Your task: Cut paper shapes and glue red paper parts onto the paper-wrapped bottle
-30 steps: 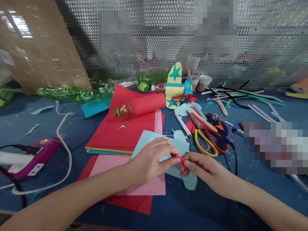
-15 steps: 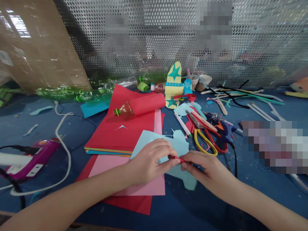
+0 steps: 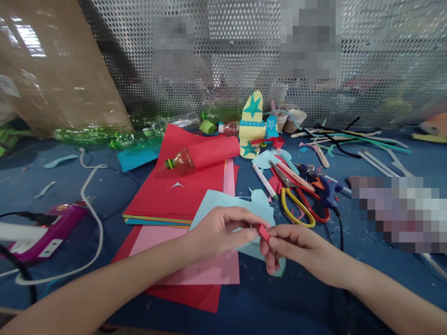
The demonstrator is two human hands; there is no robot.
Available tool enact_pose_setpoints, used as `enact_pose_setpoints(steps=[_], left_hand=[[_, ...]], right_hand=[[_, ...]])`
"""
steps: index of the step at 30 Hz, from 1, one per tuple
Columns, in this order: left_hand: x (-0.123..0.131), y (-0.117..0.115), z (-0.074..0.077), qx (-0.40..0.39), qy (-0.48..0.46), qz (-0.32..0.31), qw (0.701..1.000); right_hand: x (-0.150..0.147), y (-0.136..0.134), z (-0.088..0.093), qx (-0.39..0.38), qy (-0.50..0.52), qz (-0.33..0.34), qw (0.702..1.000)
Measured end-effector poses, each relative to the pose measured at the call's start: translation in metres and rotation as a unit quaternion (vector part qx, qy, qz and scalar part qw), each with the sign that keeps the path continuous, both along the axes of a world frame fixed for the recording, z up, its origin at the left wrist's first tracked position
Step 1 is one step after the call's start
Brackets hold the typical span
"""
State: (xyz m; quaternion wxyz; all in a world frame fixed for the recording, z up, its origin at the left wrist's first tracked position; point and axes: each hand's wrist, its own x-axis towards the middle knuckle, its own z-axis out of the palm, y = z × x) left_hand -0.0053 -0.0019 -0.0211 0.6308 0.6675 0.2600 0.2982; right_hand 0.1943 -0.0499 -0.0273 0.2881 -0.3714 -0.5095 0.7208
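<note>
Between my two hands is a small folded red paper piece. My left hand pinches its upper left end, and my right hand grips its lower right side between thumb and fingers. Under them lie a light blue sheet and a pink sheet. Beyond my left hand, a bottle wrapped in red paper rests on a stack of coloured sheets.
Yellow and red scissors and a blue glue gun lie right of the sheets. A yellow paper shape stands behind. On the left are a purple power strip, a white cable and green bottles.
The red piece has turned from nearly flat to a steeper slant and shows more of its face. The fingers of my right hand have curled lower beneath it.
</note>
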Motion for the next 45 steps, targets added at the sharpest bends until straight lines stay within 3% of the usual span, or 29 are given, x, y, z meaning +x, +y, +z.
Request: enact_pose_setpoints(steps=[4, 15, 24, 27, 30, 32, 35, 37, 39, 41, 45], left_hand=[[0.001, 0.0, 0.0, -0.045, 0.012, 0.001, 0.999], [0.0, -0.001, -0.005, -0.027, 0.009, 0.047, 0.998], [0.003, -0.003, -0.008, -0.14, -0.014, 0.006, 0.99], [0.004, -0.002, -0.01, -0.151, -0.007, 0.01, 0.988], [0.003, 0.003, -0.013, -0.148, 0.006, 0.031, 0.988], [0.003, 0.007, -0.014, -0.14, 0.014, 0.041, 0.989], [0.001, 0.012, -0.014, -0.126, 0.018, 0.036, 0.991], [0.001, 0.014, -0.013, -0.12, 0.02, 0.033, 0.992], [0.001, 0.014, -0.013, -0.119, 0.023, 0.039, 0.992], [0.001, 0.014, -0.012, -0.119, 0.025, 0.043, 0.992], [0.001, 0.013, -0.01, -0.118, 0.015, 0.045, 0.992]], right_hand=[[-0.001, 0.0, -0.001, -0.042, 0.026, 0.022, 0.999], [-0.004, -0.004, 0.0, -0.041, 0.018, 0.022, 0.999], [-0.002, -0.005, -0.007, -0.131, 0.11, 0.034, 0.985], [0.0, -0.002, -0.003, -0.065, 0.029, 0.044, 0.996], [0.007, 0.004, 0.005, 0.075, -0.129, -0.003, 0.989], [0.018, 0.01, 0.012, 0.17, -0.27, -0.093, 0.943], [0.041, 0.02, 0.025, 0.288, -0.477, -0.251, 0.791], [0.059, 0.027, 0.033, 0.294, -0.594, -0.309, 0.682], [0.075, 0.033, 0.038, 0.214, -0.716, -0.294, 0.597], [0.085, 0.04, 0.036, 0.141, -0.767, -0.227, 0.583], [0.094, 0.05, 0.022, 0.145, -0.753, -0.213, 0.606]])
